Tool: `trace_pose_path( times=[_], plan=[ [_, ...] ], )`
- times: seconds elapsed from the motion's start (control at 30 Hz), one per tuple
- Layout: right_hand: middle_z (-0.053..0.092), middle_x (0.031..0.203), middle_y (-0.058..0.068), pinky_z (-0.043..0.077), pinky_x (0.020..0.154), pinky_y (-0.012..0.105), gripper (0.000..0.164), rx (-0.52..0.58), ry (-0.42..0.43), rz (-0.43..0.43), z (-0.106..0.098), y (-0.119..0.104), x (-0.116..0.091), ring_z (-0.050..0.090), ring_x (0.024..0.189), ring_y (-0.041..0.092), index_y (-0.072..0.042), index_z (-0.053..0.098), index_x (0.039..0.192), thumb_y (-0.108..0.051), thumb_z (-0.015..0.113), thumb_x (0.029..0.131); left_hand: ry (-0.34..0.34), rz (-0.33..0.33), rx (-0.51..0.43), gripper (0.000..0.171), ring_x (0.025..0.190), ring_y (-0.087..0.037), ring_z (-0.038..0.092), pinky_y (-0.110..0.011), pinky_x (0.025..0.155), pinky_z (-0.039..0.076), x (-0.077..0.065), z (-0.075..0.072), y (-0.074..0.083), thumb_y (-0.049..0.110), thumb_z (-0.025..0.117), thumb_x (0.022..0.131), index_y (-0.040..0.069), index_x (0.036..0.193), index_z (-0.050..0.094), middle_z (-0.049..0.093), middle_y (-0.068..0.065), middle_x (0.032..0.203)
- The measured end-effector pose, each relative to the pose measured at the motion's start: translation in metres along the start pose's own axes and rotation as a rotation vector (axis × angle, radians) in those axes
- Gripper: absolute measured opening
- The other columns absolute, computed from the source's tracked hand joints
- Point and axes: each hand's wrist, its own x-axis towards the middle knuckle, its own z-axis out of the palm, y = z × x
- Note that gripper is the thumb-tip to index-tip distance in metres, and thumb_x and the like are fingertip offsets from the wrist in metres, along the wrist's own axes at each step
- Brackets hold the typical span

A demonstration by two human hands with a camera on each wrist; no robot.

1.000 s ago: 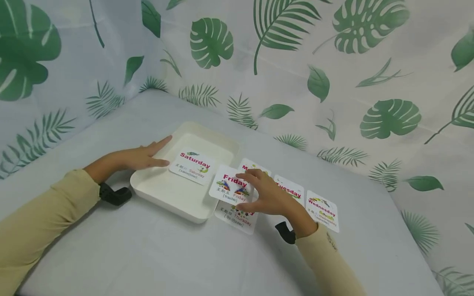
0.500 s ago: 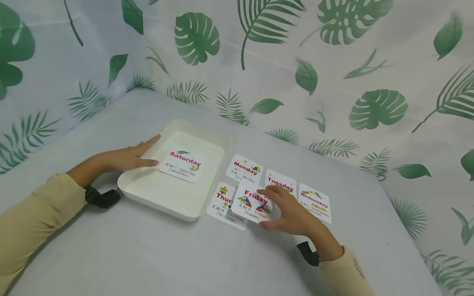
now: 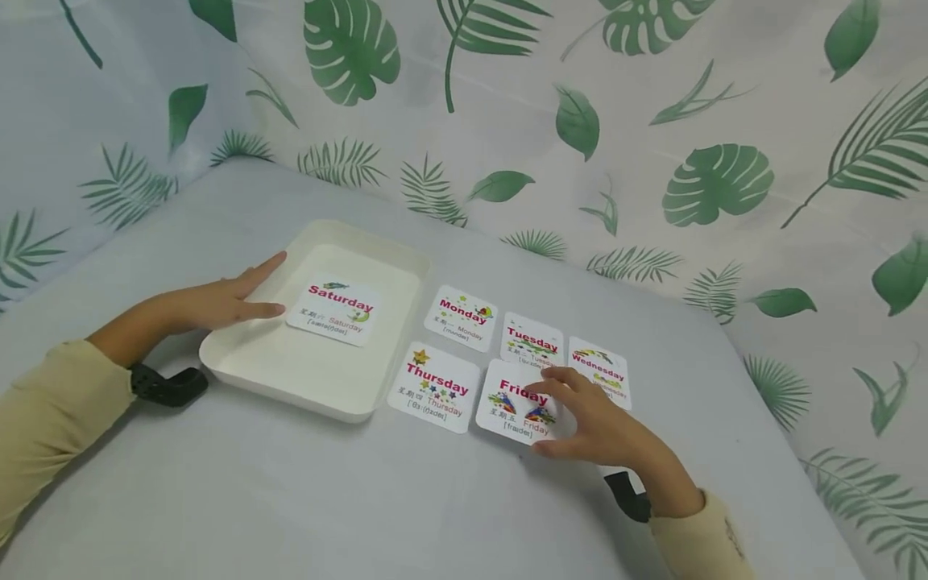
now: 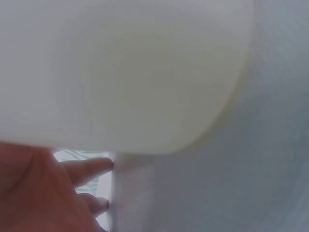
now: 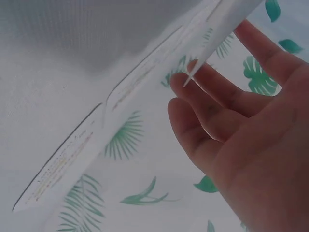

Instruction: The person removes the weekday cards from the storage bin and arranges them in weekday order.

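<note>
In the head view my right hand (image 3: 605,427) pinches a square white flashcard (image 3: 511,395) printed "Friday" by its right side. The card is held just over the table, right of the "Thursday" flashcard (image 3: 435,388) and below the "Tuesday" flashcard (image 3: 532,332). From the right wrist view, the held card appears edge-on near the fingertips (image 5: 181,79). My left hand (image 3: 206,306) lies with straight fingers at the left rim of a white rectangular tray (image 3: 312,379). Inside the tray is a "Saturday" flashcard (image 3: 333,314).
A "Monday" flashcard (image 3: 461,317) lies right of the tray, and a "Wednesday" flashcard (image 3: 598,370) ends that upper row, partly behind the right hand. The white-covered table (image 3: 326,499) meets a leaf-patterned backdrop (image 3: 493,137) behind.
My right hand has carried the "Friday" card rightward from the tray's edge past the "Thursday" card, which now shows fully. The left hand stays at the tray; the head view has shifted.
</note>
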Motion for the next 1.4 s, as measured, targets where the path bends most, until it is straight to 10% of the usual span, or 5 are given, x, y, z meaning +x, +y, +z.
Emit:
trace_pose_path(
  times=[0.6,1.4],
  plan=[
    [0.041,0.134,0.013,0.039,0.094,0.054,0.051,-0.022,-0.102,0.041,0.001,-0.006,0.013,0.04,0.121,0.038,-0.026,0.055,0.118,-0.035,0.074,0.071,0.021,-0.001,-0.027,0.087,0.135,-0.048,-0.009,-0.069,0.1,0.001,-0.017,-0.005,-0.008,0.042,0.048,0.092,0.024,0.144,-0.018,-0.016,-0.02,0.151],
    [0.038,0.139,0.013,0.033,0.096,0.06,0.061,-0.014,-0.145,0.07,0.004,0.01,0.007,0.04,0.122,0.04,-0.023,0.053,0.123,-0.036,0.077,0.069,0.006,0.006,-0.025,0.087,0.135,-0.047,-0.009,-0.068,0.102,-0.001,-0.001,-0.003,0.002,0.044,0.049,0.091,0.022,0.145,-0.016,-0.013,-0.021,0.151]
  ],
)
